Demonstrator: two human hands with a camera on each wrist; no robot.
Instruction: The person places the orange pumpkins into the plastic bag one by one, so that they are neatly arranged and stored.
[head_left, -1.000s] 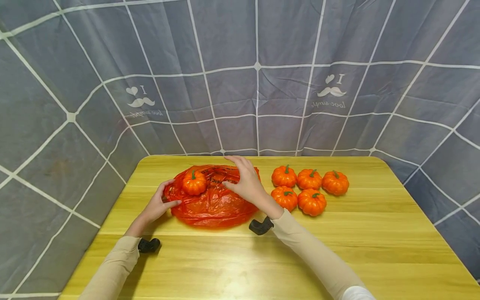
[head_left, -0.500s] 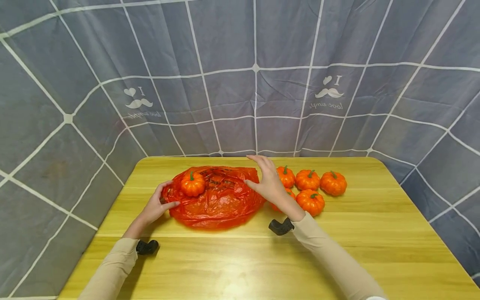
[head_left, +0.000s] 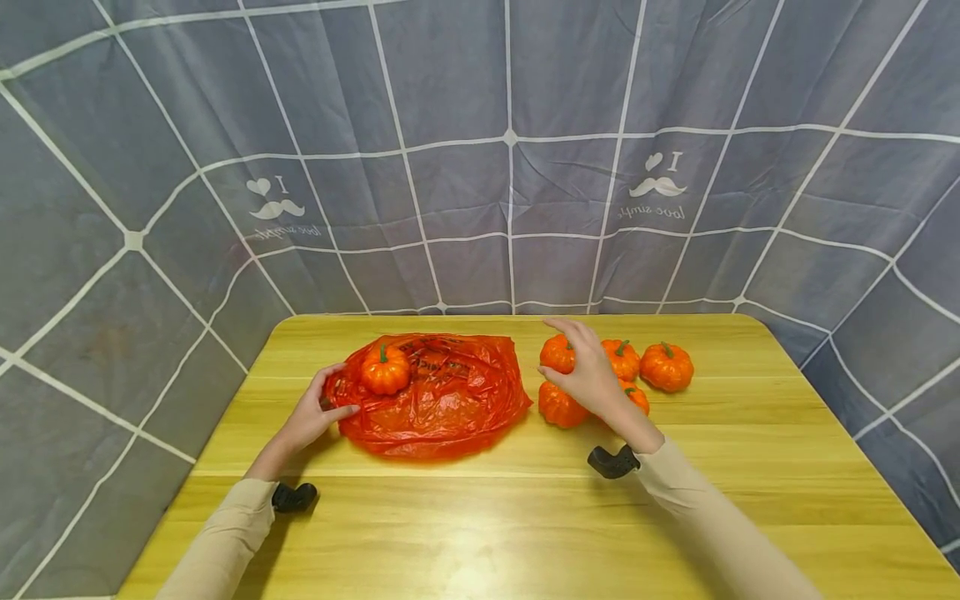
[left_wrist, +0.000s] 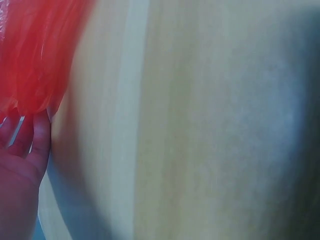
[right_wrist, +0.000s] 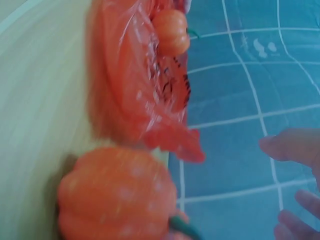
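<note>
A crinkled red plastic bag (head_left: pixel 450 417) with dark print lies on the left half of the table. One small orange pumpkin (head_left: pixel 386 370) with a green stem sits on its left part. My left hand (head_left: pixel 309 415) holds the bag's left end, the thumb in front and the fingers at the back; the left wrist view shows fingertips (left_wrist: pixel 41 120) against the red plastic. My right hand (head_left: pixel 592 383), fingers spread in a loose arc, is over the left side of a group of several pumpkins (head_left: pixel 667 367). It partly hides some of them. The front-left pumpkin (head_left: pixel 559 406) is nearest, large in the right wrist view.
The light wooden table (head_left: pixel 465 533) has a rounded far edge just behind the bag and pumpkins. A grey curtain (head_left: pixel 465 192) with white grid lines hangs close behind and at both sides. Each wrist carries a black mount (head_left: pixel 613 462).
My right hand has moved from above the bag to the right, over the pumpkin group. My left hand stays at the bag's end, and the pumpkin on the bag has not moved.
</note>
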